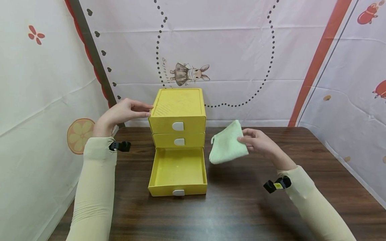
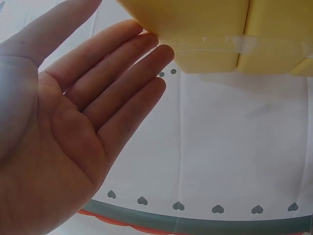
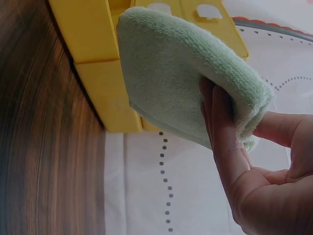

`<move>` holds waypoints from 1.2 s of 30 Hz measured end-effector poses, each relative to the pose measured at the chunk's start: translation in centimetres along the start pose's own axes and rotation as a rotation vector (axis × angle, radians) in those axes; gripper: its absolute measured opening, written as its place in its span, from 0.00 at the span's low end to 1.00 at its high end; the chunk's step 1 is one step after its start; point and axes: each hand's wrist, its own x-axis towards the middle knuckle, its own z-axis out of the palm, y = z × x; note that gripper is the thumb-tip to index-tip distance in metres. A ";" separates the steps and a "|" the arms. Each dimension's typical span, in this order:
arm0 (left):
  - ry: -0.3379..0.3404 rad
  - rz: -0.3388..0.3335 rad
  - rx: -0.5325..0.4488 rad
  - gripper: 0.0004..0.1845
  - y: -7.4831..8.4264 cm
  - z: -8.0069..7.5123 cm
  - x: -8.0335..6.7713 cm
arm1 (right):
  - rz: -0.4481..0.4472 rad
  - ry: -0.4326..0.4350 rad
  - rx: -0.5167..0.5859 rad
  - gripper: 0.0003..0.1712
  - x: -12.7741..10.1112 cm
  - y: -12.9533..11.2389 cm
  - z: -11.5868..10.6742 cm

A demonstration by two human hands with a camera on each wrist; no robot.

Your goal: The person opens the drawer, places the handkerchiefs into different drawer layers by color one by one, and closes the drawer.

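A yellow three-drawer storage box [image 1: 178,102] stands on the table, its bottom drawer [image 1: 181,167] pulled out with no item visible inside. The upper two drawers are closed, and each front has a white tab. My left hand [image 1: 123,113] is at the top left edge of the box. Its fingers are nearly straight in the left wrist view, fingertips at the box's yellow side [image 2: 205,29]. To the right of the box, my right hand [image 1: 256,142] pinches a folded light green towel [image 1: 228,144] between thumb and fingers, above the table. The towel's folded layers show in the right wrist view.
The dark wooden table [image 1: 241,207] reaches forward to a white patterned cloth [image 1: 241,67] hanging behind it. Similar cloth hangs at the left and right sides. Clear tape [image 2: 210,44] runs across the side of the box.
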 end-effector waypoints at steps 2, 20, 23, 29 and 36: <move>0.000 0.000 0.002 0.26 0.0 0.0 0.0 | -0.002 -0.002 0.004 0.26 -0.2 0.0 0.2; 0.001 -0.023 0.016 0.27 0.5 0.0 -0.2 | -0.047 -0.089 0.042 0.22 -1.7 -0.3 2.2; -0.001 -0.019 0.010 0.27 0.4 0.0 -0.2 | -0.055 -0.107 0.049 0.22 -1.7 -0.1 2.5; 0.000 -0.024 0.005 0.28 0.3 0.1 -0.1 | -0.058 -0.139 0.075 0.20 -1.6 0.1 3.2; -0.001 -0.021 0.017 0.28 0.2 0.0 -0.1 | -0.055 -0.172 0.101 0.21 -1.3 0.1 4.0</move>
